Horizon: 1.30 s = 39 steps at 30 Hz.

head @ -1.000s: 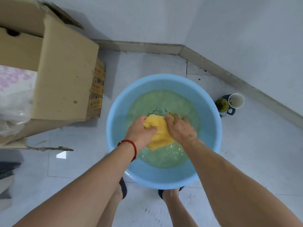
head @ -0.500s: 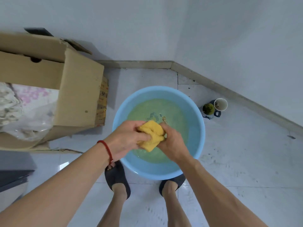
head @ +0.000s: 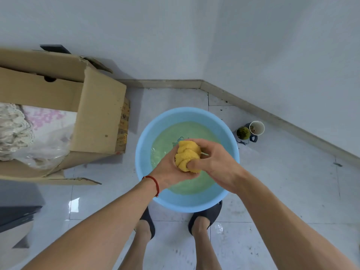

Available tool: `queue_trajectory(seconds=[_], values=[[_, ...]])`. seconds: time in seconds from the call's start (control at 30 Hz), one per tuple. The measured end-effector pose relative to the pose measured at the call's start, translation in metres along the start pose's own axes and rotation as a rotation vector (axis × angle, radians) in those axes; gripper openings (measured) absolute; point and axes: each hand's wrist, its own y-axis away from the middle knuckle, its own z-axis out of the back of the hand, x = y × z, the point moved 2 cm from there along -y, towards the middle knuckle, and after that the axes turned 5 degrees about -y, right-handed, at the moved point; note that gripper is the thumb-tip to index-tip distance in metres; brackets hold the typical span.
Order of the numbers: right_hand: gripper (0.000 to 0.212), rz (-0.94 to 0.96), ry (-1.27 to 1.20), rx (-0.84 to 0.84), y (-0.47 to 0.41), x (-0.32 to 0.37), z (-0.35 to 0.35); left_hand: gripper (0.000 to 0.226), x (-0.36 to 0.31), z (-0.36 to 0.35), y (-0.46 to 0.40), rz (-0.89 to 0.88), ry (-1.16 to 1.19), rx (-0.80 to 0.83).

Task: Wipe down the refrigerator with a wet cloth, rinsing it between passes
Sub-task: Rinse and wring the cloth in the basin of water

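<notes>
The cloth [head: 187, 155] was held above the basin [head: 145, 152], over the middle of the greenish water [head: 167, 137], and clear of its surface. It was bunched into a thick, knotted roll whose long axis ran roughly from the far side toward the person, tilted slightly to the right at the near end. The far end poked out past the fingers as a rounded lump; the near end was buried between the two palms. It was yellow, nubbly in texture, and twisted into rope-like folds.

The left hand [head: 169, 170] gripped the cloth from the left and below, fingers curled under the roll, with a red cord [head: 153, 182] around the wrist. The right hand [head: 216, 162] gripped it from the right, fingers wrapped over the far part and the thumb pressed against the near part. Both hands touched each other around the bundle.

The basin was round, light blue, and stood on the pale tiled floor [head: 272, 182] just in front of the person's feet in dark slippers [head: 212, 211]. To its left stood an open box [head: 101, 117] with fabric and clear plastic inside. To the right, near the skirting, were two small cups [head: 250, 131] side by side.
</notes>
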Motion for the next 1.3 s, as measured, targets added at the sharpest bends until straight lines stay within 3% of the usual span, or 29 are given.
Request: queue_trajectory(seconds=[0.1,0.17,0.2,0.23,0.37,0.43,0.53,0.6,0.7,0.77,0.8,0.87,0.93,1.03,1.07,1.13,1.23,1.3], values=[[0.041,-0.040,-0.358,0.090,0.007,0.004,0.019,0.052,-0.002,-0.003,-0.001,-0.046,-0.056,-0.013],[0.035,-0.031,-0.435,-0.091,0.007,-0.004,0.036,0.036,-0.012,0.000,-0.003,-0.317,-0.492,-0.089],[0.040,-0.051,-0.427,-0.187,0.006,-0.012,0.040,0.029,-0.019,0.002,-0.002,-0.511,-0.719,-0.128],[0.050,-0.105,-0.450,-0.179,0.006,-0.022,0.037,0.025,-0.026,0.002,0.000,-0.669,-0.870,-0.127],[0.099,-0.308,-0.620,0.441,0.011,-0.052,-0.009,0.016,-0.033,0.010,-0.002,-1.062,-1.257,0.014],[0.102,-0.315,-0.511,0.514,0.010,-0.052,-0.019,0.012,-0.031,0.021,-0.010,-1.134,-1.368,0.078],[0.054,-0.250,-0.202,0.360,0.001,-0.043,-0.021,0.011,-0.029,0.026,-0.021,-1.043,-1.477,0.140],[0.027,-0.204,0.161,0.232,-0.009,-0.039,-0.018,0.016,-0.031,0.016,-0.025,-0.771,-1.644,0.264],[0.018,-0.158,0.727,0.091,-0.024,-0.035,-0.019,0.023,-0.029,0.002,-0.031,-0.311,-1.676,0.327],[0.020,-0.136,1.007,0.074,-0.032,-0.039,-0.016,0.011,-0.022,-0.004,-0.038,-0.085,-1.515,0.335],[0.019,-0.124,1.096,0.076,-0.034,-0.039,-0.014,0.017,-0.019,-0.007,-0.041,0.014,-1.429,0.343],[0.022,-0.066,1.215,0.093,-0.037,-0.040,-0.012,0.019,-0.015,-0.010,-0.041,0.170,-1.292,0.427],[0.032,0.033,1.325,0.084,-0.037,-0.041,-0.006,0.007,-0.018,-0.008,-0.038,0.317,-1.105,0.531],[0.038,0.270,1.484,0.033,-0.030,-0.038,-0.003,0.034,-0.023,0.005,-0.032,0.583,-0.557,0.601],[0.038,0.312,1.474,0.023,-0.027,-0.037,-0.005,0.036,-0.025,0.009,-0.030,0.621,-0.498,0.619],[0.048,0.216,1.285,0.028,-0.020,-0.032,-0.005,0.027,-0.030,0.011,-0.031,0.552,-0.677,0.630],[0.060,-0.140,0.479,0.011,-0.006,-0.027,0.005,0.008,-0.029,0.010,-0.030,0.084,-1.214,0.462],[0.056,-0.270,0.000,-0.007,0.003,-0.033,0.010,0.027,-0.023,0.014,-0.026,-0.192,-1.225,0.319]])
